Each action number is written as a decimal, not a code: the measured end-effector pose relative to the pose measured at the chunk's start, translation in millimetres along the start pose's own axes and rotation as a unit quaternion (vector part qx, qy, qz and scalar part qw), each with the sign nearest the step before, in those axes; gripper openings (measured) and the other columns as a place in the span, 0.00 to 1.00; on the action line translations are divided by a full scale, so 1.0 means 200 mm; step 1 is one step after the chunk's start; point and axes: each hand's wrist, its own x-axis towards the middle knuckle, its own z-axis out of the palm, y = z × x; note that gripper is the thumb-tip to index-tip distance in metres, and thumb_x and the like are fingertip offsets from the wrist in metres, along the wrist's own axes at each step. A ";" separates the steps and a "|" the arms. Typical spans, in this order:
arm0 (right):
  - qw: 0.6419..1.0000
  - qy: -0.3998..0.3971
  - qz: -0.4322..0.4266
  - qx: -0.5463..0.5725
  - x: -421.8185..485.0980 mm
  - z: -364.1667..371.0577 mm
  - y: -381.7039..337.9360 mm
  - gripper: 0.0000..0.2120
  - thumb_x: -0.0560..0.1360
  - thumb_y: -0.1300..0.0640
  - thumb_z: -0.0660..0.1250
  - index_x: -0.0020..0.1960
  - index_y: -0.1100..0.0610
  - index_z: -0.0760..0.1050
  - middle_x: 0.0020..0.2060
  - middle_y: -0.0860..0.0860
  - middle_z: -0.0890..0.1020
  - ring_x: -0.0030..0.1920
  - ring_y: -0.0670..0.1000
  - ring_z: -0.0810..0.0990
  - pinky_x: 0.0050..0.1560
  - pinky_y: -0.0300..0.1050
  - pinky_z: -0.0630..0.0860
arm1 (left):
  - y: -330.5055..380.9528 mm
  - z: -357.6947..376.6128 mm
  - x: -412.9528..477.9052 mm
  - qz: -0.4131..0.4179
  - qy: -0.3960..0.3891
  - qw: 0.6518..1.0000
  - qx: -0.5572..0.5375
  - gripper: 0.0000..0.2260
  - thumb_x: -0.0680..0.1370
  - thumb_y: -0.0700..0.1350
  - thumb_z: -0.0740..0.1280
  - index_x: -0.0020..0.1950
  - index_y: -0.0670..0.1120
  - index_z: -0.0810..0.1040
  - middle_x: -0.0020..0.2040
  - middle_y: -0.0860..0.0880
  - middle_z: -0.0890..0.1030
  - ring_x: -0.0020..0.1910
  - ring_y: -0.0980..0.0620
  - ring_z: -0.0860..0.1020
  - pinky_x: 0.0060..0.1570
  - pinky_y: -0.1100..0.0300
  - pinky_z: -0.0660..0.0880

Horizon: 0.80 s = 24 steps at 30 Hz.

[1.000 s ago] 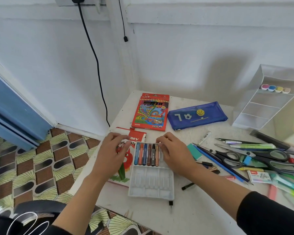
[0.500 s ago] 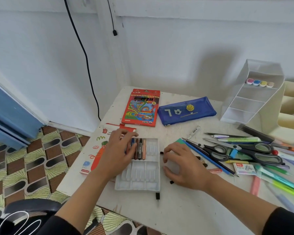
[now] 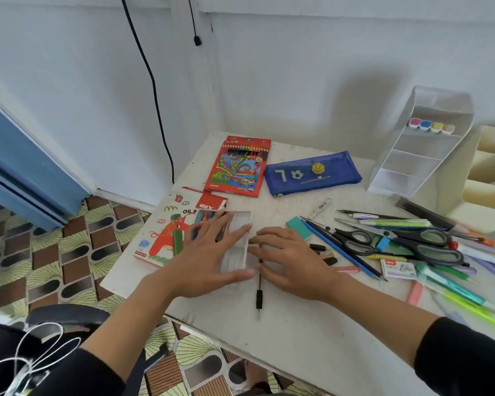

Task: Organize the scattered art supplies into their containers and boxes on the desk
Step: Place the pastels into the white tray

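Observation:
A white plastic crayon tray (image 3: 236,247) lies near the desk's left front, with several oil pastels at its far end. My left hand (image 3: 209,252) lies flat across it with fingers spread, covering most of the pastels. My right hand (image 3: 292,258) rests palm down on the desk, fingers apart, its fingertips at the tray's right edge. The oil pastel box (image 3: 163,232) lies open just left of the tray. A black pen (image 3: 259,292) lies between my wrists. Loose pastel pieces (image 3: 323,254) sit right of my right hand.
A red colour pencil box (image 3: 239,167) and a blue pencil case (image 3: 312,172) lie at the back. A white tiered organizer (image 3: 417,155) stands at the right. Scissors (image 3: 397,241), a green eraser (image 3: 299,228), pens and markers (image 3: 455,287) crowd the right side.
My right hand left the pastels and dropped flat onto the desk beside the tray. My left hand spread out over the tray. The view shifted toward the right.

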 end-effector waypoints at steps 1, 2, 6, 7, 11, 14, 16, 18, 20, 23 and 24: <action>1.000 -0.014 -0.010 -0.013 0.00 0.00 -0.01 0.16 0.81 0.48 0.61 0.65 0.50 0.79 0.65 0.46 0.77 0.71 0.48 0.69 0.68 0.52 0.68 | -0.01 0.01 0.00 -0.004 0.016 1.000 -0.007 0.34 0.75 0.76 0.49 0.79 0.70 0.43 0.82 0.59 0.39 0.77 0.63 0.30 0.69 0.63 0.26; 0.999 -0.030 -0.021 -0.024 0.01 0.00 -0.01 0.16 0.81 0.47 0.59 0.64 0.50 0.78 0.66 0.46 0.77 0.72 0.48 0.68 0.69 0.52 0.67 | -0.01 0.03 0.01 -0.009 0.028 1.000 -0.010 0.33 0.76 0.75 0.46 0.79 0.70 0.44 0.82 0.59 0.40 0.77 0.63 0.32 0.69 0.65 0.26; 0.997 -0.054 -0.037 -0.048 -0.01 0.01 0.01 0.15 0.81 0.46 0.60 0.61 0.49 0.80 0.64 0.48 0.79 0.69 0.49 0.71 0.72 0.51 0.64 | -0.02 0.07 0.03 -0.020 0.045 0.999 0.018 0.31 0.78 0.72 0.41 0.80 0.66 0.49 0.83 0.55 0.44 0.79 0.60 0.35 0.73 0.59 0.33; 0.997 -0.049 -0.030 -0.049 -0.03 0.01 0.03 0.15 0.80 0.46 0.61 0.60 0.49 0.81 0.63 0.48 0.79 0.68 0.49 0.72 0.73 0.51 0.64 | -0.02 0.08 0.03 -0.019 0.051 0.998 0.025 0.30 0.79 0.71 0.41 0.80 0.65 0.50 0.83 0.54 0.45 0.79 0.59 0.36 0.74 0.57 0.35; 0.999 -0.022 -0.006 -0.030 -0.09 -0.06 0.07 0.12 0.77 0.48 0.64 0.51 0.53 0.82 0.58 0.49 0.81 0.62 0.49 0.77 0.69 0.46 0.70 | 0.03 0.12 0.06 -0.003 0.041 0.997 0.068 0.30 0.80 0.70 0.40 0.81 0.62 0.50 0.83 0.52 0.46 0.80 0.57 0.35 0.77 0.45 0.40; 1.000 0.011 0.004 0.000 -0.12 -0.10 0.12 0.10 0.77 0.51 0.66 0.41 0.56 0.79 0.52 0.50 0.81 0.53 0.49 0.79 0.56 0.46 0.77 | 0.12 0.17 0.08 0.014 0.040 0.997 0.068 0.29 0.81 0.68 0.42 0.81 0.61 0.53 0.83 0.51 0.47 0.79 0.57 0.34 0.77 0.44 0.40; 1.000 0.019 0.021 0.013 -0.13 -0.11 0.16 0.11 0.77 0.52 0.68 0.38 0.56 0.76 0.51 0.48 0.80 0.52 0.48 0.79 0.53 0.46 0.78 | 0.17 0.20 0.10 0.010 0.035 0.998 0.051 0.30 0.80 0.68 0.40 0.81 0.60 0.52 0.83 0.51 0.47 0.79 0.57 0.33 0.77 0.43 0.39; 0.999 0.019 0.035 0.020 -0.14 -0.12 0.20 0.10 0.76 0.52 0.69 0.38 0.56 0.77 0.50 0.47 0.80 0.51 0.47 0.80 0.52 0.46 0.78 | 0.20 0.22 0.12 0.000 0.026 0.999 0.029 0.33 0.79 0.69 0.38 0.82 0.59 0.49 0.83 0.53 0.46 0.79 0.59 0.34 0.77 0.42 0.40; 0.998 0.022 0.047 0.027 -0.14 -0.13 0.21 0.06 0.76 0.54 0.69 0.41 0.56 0.78 0.48 0.47 0.81 0.48 0.47 0.79 0.50 0.46 0.78 | 0.21 0.21 0.14 -0.007 0.038 0.999 0.006 0.34 0.78 0.69 0.36 0.82 0.59 0.50 0.83 0.54 0.48 0.80 0.59 0.37 0.77 0.45 0.42; 0.996 0.050 0.061 0.030 -0.09 -0.14 0.18 0.04 0.75 0.56 0.67 0.44 0.55 0.78 0.41 0.47 0.79 0.42 0.48 0.76 0.44 0.48 0.77 | 0.18 0.16 0.15 -0.011 0.081 0.995 -0.053 0.32 0.79 0.67 0.40 0.81 0.58 0.57 0.80 0.56 0.56 0.80 0.59 0.48 0.76 0.50 0.46; 0.996 0.065 0.058 0.016 -0.07 -0.13 0.17 0.04 0.75 0.55 0.67 0.44 0.55 0.79 0.40 0.47 0.79 0.42 0.48 0.76 0.45 0.48 0.76 | 0.16 0.14 0.16 -0.015 0.104 0.992 -0.068 0.31 0.80 0.66 0.42 0.79 0.57 0.61 0.79 0.56 0.59 0.78 0.59 0.53 0.76 0.50 0.49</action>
